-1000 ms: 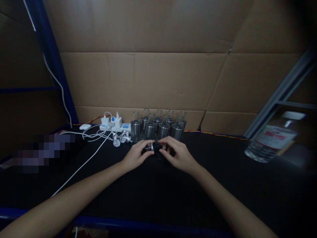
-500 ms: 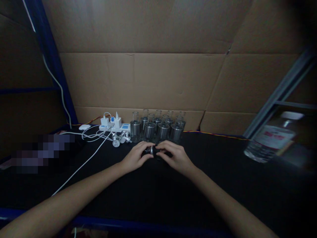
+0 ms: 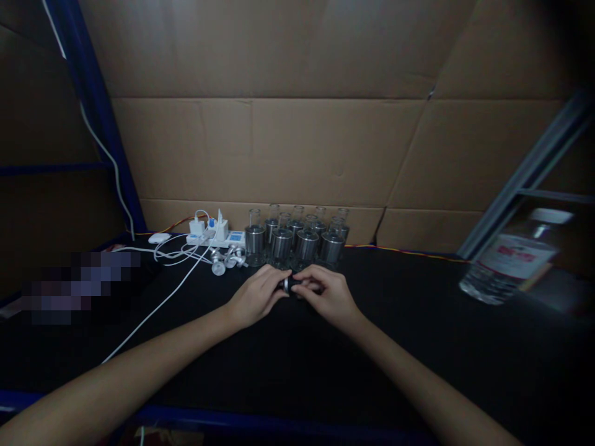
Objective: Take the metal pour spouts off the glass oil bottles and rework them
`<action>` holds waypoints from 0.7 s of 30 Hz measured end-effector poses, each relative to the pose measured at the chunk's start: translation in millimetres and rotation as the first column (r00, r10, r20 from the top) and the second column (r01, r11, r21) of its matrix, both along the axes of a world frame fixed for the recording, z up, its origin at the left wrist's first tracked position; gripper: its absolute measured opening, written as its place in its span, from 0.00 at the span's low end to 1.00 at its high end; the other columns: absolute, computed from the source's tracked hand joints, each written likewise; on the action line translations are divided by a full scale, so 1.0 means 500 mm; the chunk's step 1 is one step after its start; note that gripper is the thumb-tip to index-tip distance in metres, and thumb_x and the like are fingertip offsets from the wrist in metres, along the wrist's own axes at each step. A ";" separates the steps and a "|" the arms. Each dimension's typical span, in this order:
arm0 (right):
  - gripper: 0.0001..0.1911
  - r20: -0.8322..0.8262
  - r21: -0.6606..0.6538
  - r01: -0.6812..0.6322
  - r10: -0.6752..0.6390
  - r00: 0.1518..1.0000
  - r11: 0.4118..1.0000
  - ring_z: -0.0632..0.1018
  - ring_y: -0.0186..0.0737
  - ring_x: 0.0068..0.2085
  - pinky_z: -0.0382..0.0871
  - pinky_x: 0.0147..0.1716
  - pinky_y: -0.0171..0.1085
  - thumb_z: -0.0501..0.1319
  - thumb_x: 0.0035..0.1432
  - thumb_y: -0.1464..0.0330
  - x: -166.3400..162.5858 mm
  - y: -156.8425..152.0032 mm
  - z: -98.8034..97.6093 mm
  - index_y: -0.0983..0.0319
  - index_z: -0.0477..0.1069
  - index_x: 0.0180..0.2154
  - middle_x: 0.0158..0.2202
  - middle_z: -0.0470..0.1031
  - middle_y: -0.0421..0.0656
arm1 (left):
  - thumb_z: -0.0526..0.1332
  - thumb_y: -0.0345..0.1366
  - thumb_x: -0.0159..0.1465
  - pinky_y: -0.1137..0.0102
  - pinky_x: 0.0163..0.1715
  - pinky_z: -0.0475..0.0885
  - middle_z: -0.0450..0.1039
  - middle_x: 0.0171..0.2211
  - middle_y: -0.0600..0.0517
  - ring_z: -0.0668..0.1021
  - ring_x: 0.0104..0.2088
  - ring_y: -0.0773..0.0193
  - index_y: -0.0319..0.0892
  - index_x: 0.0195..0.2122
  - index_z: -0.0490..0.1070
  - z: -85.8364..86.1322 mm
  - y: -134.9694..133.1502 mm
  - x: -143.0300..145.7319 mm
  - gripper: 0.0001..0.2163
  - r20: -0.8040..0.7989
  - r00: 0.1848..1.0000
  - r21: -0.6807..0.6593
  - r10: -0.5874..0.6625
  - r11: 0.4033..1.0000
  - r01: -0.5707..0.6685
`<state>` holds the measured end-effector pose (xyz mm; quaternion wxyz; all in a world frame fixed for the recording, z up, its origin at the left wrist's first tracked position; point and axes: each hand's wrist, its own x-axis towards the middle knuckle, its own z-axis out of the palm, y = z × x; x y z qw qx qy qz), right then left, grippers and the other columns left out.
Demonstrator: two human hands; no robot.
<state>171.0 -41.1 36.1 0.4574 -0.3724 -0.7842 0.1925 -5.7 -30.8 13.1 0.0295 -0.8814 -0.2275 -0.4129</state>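
Note:
Between my hands is a small black piece with a silvery ring point(image 3: 287, 284), too dark and small to name further. My left hand point(image 3: 257, 298) closes its thumb and fingers on the ring's left side. From the right, my right hand point(image 3: 329, 296) pinches the black part with thumb and fingertips. The piece is held just above or on the black table top point(image 3: 297, 365); I cannot tell which. Right behind my hands stand several glass and metal grinder-like jars point(image 3: 281, 244) with clear necks upward. Left of them lie several silvery metal and clear parts point(image 3: 218, 262).
A white power strip point(image 3: 236, 238) with chargers and tangled white cables sits at the back left. One cable point(image 3: 158, 308) runs toward the front edge. A large water bottle point(image 3: 514, 260) stands at the right. Cardboard point(image 3: 297, 148) walls the back.
My right hand's fingers have closed in further around the black piece, and less of the piece shows. My left hand has hardly moved. The jars stay in place.

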 end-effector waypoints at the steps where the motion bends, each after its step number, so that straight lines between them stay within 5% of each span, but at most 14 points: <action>1: 0.09 -0.023 -0.041 0.005 -0.006 1.000 0.999 0.73 0.33 0.22 0.70 0.21 0.32 0.61 0.44 0.66 -0.001 0.000 -0.001 0.64 0.68 0.30 0.24 0.70 0.42 | 0.51 0.32 0.60 0.63 0.39 0.67 0.67 0.39 0.44 0.69 0.40 0.61 0.37 0.50 0.55 -0.001 0.001 0.000 0.16 -0.001 1.000 0.011 0.000 1.000 0.000; 7: 0.12 -0.201 -0.290 -0.047 -0.013 0.980 0.956 0.72 0.32 0.18 0.68 0.18 0.31 0.63 0.40 0.64 -0.008 0.001 0.000 0.64 0.66 0.27 0.18 0.69 0.38 | 0.51 0.32 0.60 0.63 0.38 0.67 0.67 0.38 0.44 0.69 0.38 0.62 0.36 0.50 0.54 -0.004 0.005 0.001 0.16 -0.017 1.000 0.068 -0.003 0.998 0.004; 12: 0.14 -0.276 -0.333 -0.094 -0.001 0.961 0.938 0.71 0.30 0.17 0.67 0.17 0.31 0.63 0.40 0.63 -0.010 0.009 -0.002 0.65 0.65 0.28 0.18 0.68 0.37 | 0.52 0.33 0.60 0.64 0.40 0.66 0.67 0.40 0.45 0.69 0.39 0.62 0.37 0.50 0.54 -0.001 0.000 0.004 0.17 -0.016 0.999 0.018 0.030 0.999 -0.029; 16: 0.13 -0.190 -0.235 -0.048 0.003 0.982 0.971 0.70 0.30 0.18 0.67 0.18 0.31 0.60 0.45 0.61 -0.007 0.010 0.002 0.64 0.66 0.31 0.20 0.68 0.37 | 0.52 0.33 0.60 0.65 0.42 0.65 0.66 0.41 0.46 0.68 0.41 0.63 0.39 0.48 0.56 0.005 -0.003 0.009 0.15 0.039 0.999 -0.064 0.008 0.998 -0.006; 21: 0.10 0.121 0.131 0.110 -0.126 0.985 0.985 0.72 0.35 0.29 0.67 0.27 0.34 0.52 0.54 0.63 0.009 0.007 0.022 0.61 0.68 0.32 0.28 0.71 0.42 | 0.54 0.32 0.56 0.68 0.37 0.66 0.66 0.37 0.49 0.69 0.38 0.63 0.41 0.43 0.60 0.007 -0.002 0.011 0.13 0.107 0.994 -0.205 -0.011 0.978 0.033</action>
